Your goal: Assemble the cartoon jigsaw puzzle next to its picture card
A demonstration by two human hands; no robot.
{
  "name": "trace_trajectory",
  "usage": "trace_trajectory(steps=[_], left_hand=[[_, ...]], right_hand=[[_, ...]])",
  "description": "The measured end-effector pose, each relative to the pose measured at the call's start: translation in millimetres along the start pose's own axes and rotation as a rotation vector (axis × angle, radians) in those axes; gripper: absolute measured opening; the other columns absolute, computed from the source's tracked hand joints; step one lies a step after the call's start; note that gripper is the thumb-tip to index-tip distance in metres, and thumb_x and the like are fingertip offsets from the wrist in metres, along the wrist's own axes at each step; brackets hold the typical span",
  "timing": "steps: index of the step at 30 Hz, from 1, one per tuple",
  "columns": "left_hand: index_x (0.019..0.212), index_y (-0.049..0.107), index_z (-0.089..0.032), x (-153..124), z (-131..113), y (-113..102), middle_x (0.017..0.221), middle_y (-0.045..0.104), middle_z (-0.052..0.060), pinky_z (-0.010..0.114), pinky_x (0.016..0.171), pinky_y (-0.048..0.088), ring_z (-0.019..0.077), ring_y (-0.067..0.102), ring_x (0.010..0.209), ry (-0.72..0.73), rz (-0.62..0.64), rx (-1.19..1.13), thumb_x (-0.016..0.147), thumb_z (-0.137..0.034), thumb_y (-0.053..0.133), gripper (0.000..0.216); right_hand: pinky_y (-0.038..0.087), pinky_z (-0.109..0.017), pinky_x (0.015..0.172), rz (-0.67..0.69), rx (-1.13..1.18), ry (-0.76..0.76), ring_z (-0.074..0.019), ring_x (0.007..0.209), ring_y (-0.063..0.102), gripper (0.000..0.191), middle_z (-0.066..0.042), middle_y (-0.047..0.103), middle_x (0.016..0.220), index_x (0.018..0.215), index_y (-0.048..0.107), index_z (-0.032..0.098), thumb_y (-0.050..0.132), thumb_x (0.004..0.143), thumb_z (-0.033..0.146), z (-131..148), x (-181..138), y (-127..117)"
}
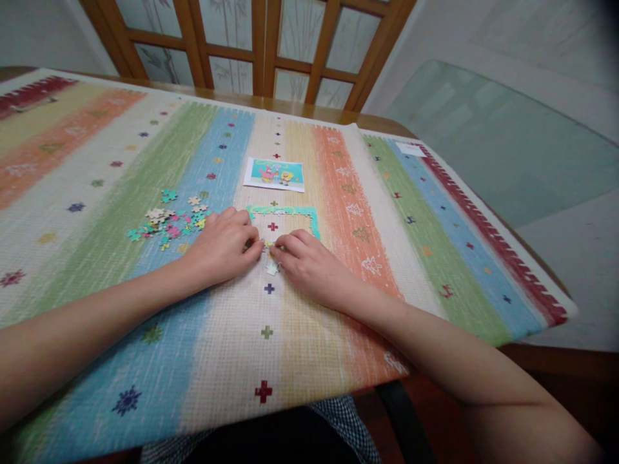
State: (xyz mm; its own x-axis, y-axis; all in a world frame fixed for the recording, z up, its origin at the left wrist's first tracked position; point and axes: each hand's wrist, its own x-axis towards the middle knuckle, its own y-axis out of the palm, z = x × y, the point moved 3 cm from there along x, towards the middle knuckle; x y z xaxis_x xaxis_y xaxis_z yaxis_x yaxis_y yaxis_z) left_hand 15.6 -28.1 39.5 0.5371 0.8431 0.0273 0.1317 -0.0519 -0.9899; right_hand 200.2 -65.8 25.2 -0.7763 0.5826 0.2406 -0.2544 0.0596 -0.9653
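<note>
My left hand [223,248] and my right hand [309,264] meet at the near side of a partly joined jigsaw puzzle frame [283,211]. Between my fingertips are small yellowish jigsaw puzzle pieces [267,245], pinched from both sides and partly covered. Just below my right fingers lies a pale, loose puzzle piece [272,267]. The frame's top edge and right side are teal, with the tablecloth showing inside; my hands hide much of its lower part. Left of my left hand lies a pile of loose puzzle pieces [169,221], some face up, some showing pale backs.
A small printed picture [275,174] of cartoon figures lies beyond the frame. The striped tablecloth [232,361] covers the table. A white slip of paper [411,149] lies at the far right. Wooden doors with glass panes [227,26] stand behind the table.
</note>
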Motion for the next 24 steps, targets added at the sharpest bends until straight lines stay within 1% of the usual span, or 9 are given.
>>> trace_trajectory(steps=[3,7,12,15,18,24], left_hand=[[0.085,0.076,-0.018,0.0,0.4,-0.3,0.094,0.063,0.009,0.043,0.086,0.039,0.0285,0.056,0.1,-0.012,-0.035,-0.053,0.102,-0.036,0.052,0.034],[0.081,0.074,-0.019,2.1,2.1,1.8,0.089,0.062,0.009,0.042,0.083,0.04,0.0273,0.055,0.096,-0.025,-0.062,-0.094,0.1,-0.038,0.053,0.034],[0.075,0.071,-0.02,6.5,6.3,5.6,0.086,0.063,0.007,0.04,0.084,0.043,0.0252,0.056,0.092,-0.028,-0.09,-0.186,0.093,-0.034,0.059,0.025],[0.073,0.07,-0.02,8.0,7.8,5.9,0.085,0.063,0.006,0.041,0.086,0.044,0.0247,0.057,0.092,-0.036,-0.109,-0.226,0.092,-0.032,0.059,0.025],[0.076,0.071,-0.019,8.3,8.3,5.6,0.086,0.062,0.006,0.042,0.088,0.044,0.0252,0.057,0.093,-0.039,-0.115,-0.235,0.094,-0.034,0.059,0.027],[0.077,0.074,-0.019,6.9,7.6,5.9,0.085,0.061,0.007,0.042,0.086,0.042,0.0258,0.056,0.093,-0.043,-0.087,-0.192,0.095,-0.035,0.058,0.029]], right_hand=[[0.053,-0.045,0.095,0.018,-0.012,0.009,-0.0274,0.111,0.053,0.026,-0.015,0.066,0.116,0.121,0.068,0.014,0.045,0.109,0.015,-0.2,0.0,0.4],[0.053,-0.046,0.095,0.037,-0.019,0.01,-0.0291,0.111,0.053,0.026,-0.017,0.066,0.118,0.121,0.068,0.011,0.046,0.108,0.015,0.4,0.2,0.1],[0.053,-0.047,0.093,0.025,0.007,0.023,-0.0295,0.111,0.053,0.024,-0.016,0.067,0.117,0.12,0.069,0.014,0.049,0.107,0.014,-0.1,0.5,0.7],[0.052,-0.046,0.092,0.026,-0.007,0.025,-0.0288,0.11,0.053,0.024,-0.016,0.066,0.116,0.119,0.07,0.014,0.049,0.107,0.014,-0.6,1.0,1.9],[0.052,-0.045,0.091,0.037,-0.04,0.016,-0.0287,0.109,0.053,0.024,-0.017,0.066,0.117,0.119,0.069,0.011,0.049,0.108,0.015,-0.4,1.5,2.6],[0.053,-0.044,0.09,0.023,-0.065,0.012,-0.0285,0.108,0.053,0.025,-0.016,0.067,0.117,0.121,0.069,0.012,0.047,0.108,0.015,-0.3,1.4,1.6]])
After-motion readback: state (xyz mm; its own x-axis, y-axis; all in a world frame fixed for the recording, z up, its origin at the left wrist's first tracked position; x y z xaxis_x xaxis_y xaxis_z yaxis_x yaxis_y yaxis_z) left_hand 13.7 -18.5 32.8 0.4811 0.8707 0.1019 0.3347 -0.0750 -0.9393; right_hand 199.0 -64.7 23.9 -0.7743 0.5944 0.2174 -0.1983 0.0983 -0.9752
